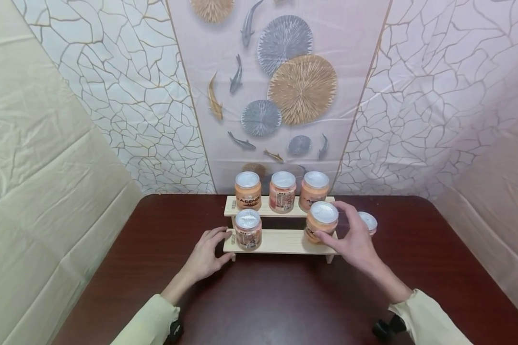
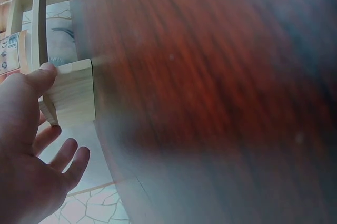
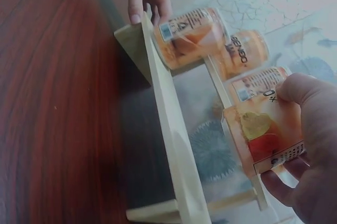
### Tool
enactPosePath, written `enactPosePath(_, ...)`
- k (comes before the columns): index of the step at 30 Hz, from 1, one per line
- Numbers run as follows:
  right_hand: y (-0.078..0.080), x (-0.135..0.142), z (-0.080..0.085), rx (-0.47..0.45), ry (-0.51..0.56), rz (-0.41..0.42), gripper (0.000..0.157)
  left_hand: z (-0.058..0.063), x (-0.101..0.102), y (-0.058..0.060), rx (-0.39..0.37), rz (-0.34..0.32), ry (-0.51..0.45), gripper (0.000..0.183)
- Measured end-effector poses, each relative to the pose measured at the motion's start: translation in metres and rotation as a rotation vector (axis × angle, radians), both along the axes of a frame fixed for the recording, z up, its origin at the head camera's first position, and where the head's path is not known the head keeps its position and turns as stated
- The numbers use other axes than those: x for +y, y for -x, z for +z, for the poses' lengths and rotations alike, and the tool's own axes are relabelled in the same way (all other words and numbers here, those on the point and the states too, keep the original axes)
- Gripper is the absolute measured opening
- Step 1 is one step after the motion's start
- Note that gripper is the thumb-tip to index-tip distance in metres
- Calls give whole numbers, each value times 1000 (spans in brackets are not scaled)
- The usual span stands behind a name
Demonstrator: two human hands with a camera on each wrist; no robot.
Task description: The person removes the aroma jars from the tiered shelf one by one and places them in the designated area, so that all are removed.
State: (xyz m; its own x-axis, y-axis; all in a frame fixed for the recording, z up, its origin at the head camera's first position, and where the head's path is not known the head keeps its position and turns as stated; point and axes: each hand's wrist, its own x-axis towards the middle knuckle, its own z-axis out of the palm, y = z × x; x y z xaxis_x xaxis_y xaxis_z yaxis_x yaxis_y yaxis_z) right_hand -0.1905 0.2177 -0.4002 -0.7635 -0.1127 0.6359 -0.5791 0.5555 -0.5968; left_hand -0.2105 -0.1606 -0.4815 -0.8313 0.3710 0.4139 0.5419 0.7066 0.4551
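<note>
Head: right hand point(image 1: 356, 237), nearer, curls round jar point(image 1: 321, 225) at rack's point(image 1: 282, 241) right end, long axis near upright; left hand point(image 1: 207, 254) at opposite end.
Left wrist: thumb, forefinger pinch rack, other fingers loose.
Right wrist: jar seems just above lower tier point(image 3: 172, 124).

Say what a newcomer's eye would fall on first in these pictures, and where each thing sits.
Probably the panel with gold and grey discs and fish, behind the table in the head view. Next might come the wooden stand, with three silver-topped jars on its upper shelf and another at the left of its lower shelf. Then the right hand, holding an orange jar at the lower shelf's right end.
</note>
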Motion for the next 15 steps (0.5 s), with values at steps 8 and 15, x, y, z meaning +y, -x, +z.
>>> enactPosePath(8, -1, 19, 15, 12, -15, -50, 73, -2, -1, 0, 6, -4, -4, 55)
enactPosePath(15, 2, 36, 25, 28, -34, -68, 73, -2, -1, 1, 39, -12, -10, 54)
